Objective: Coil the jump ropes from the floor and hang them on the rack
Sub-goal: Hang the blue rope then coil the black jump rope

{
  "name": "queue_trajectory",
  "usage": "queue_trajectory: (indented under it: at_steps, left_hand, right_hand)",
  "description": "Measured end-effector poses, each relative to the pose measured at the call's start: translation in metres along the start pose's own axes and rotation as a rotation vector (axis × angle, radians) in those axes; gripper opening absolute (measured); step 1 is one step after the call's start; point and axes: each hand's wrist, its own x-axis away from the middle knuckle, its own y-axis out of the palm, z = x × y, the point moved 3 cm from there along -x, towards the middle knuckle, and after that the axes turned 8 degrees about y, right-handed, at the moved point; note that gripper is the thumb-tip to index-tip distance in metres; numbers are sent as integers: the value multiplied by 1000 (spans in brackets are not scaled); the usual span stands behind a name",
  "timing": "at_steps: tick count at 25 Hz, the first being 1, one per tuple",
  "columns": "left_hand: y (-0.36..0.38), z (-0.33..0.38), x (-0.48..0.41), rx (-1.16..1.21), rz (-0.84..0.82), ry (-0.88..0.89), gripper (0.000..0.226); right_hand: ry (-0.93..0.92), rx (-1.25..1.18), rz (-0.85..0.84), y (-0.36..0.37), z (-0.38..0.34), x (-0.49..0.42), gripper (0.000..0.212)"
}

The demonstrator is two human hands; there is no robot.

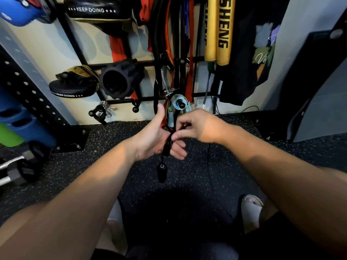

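At centre of view, a touch toward 12 o'clock, the L hand (150, 141) is palm-up w/ thumb raised. A black jump rope (167, 145) lies bunched across its palm, and its fingers bend loosely round the bundle. The R hand (199, 126) comes in from 3 o'clock and pinches the same rope btwn thumb and forefinger, other fingers curled. One black handle (161, 172) dangles free at 6 o'clock of the L hand, over the speckled rubber floor (93, 166). A thin cord (209, 154) drops from under the R hand too (can't tell where it ends).

At 12 o'clock the black wall rack (74, 37) carries a pale-blue jump rope (177, 107), coiled on a peg just beyond the fingertips.

Readable text: "KEEP DOING" w/ stars on the upper focus pad (92, 10) at 11 o'clock and on the lower focus pad (73, 89) at 10. "SHENG" is in black on the gold padded sticks (224, 30) at 1 o'clock. A black T-shirt (249, 53) at 2 o'clock shows script starting "Vi", rest hidden.
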Motion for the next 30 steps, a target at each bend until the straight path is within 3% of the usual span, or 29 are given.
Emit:
queue_trajectory:
  at_steps: [2, 6, 11, 17, 20, 24, 28, 30]
  left_hand:
    - [-4, 1, 1, 83, -36, -7, 120]
    - [-10, 2, 0, 290, -13, 125, 121]
    - [-22, 5, 0, 568, 137, 356, 120]
    - [-37, 8, 0, 715, 254, 530, 130]
    - [-38, 2, -4, 542, 289, 477, 129]
    - [-30, -21, -18, 14, 343, 261, 120]
    - [-24, -38, -22, -218, 138, 80, 131]
    - [-16, -35, -18, -263, 88, 48, 116]
  right_hand:
    - [-19, -119, 95, 1, 15, -2, 39]
    - [166, -303, 195, 24, 48, -3, 42]
    - [318, -448, -29, 61, 42, -3, 51]
    - [277, -259, -239, 69, 19, 1, 44]
    - [200, -46, -271, 69, 8, 1, 44]
    - [186, 118, -348, 71, 2, 1, 42]
    - [156, 119, -313, 64, 7, 4, 39]
    - [144, 111, -286, 57, 9, 5, 36]
